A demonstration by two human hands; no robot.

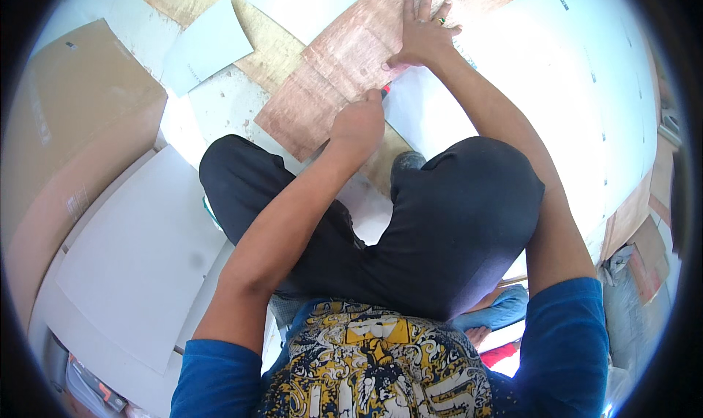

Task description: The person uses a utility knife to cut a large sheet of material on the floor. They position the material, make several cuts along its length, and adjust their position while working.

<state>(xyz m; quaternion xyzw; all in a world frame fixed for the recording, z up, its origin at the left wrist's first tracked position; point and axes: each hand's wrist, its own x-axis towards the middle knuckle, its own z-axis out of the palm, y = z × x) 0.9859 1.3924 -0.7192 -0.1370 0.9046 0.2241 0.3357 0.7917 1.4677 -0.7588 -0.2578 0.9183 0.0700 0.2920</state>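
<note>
My left hand (358, 130) is closed around a slim tool whose red end (386, 90) pokes out past the thumb. The rest of it is hidden in the fist, so its kind cannot be told. This hand is at the edge where a reddish-brown plywood strip (293, 116) meets a large white sheet (542, 74). Farther off, my right hand (425, 38) lies flat with its fingers spread, pressing on the plywood strip near the white sheet's edge. A ring is on one of its fingers.
A big cardboard box (88, 103) stands at the left, with white panels (139, 249) leaning beside it. Smaller white pieces (209, 48) lie at the far left over yellowish plywood (269, 59). Another person's foot (478, 336) shows behind my right thigh. Wood scraps (648, 257) are at the right.
</note>
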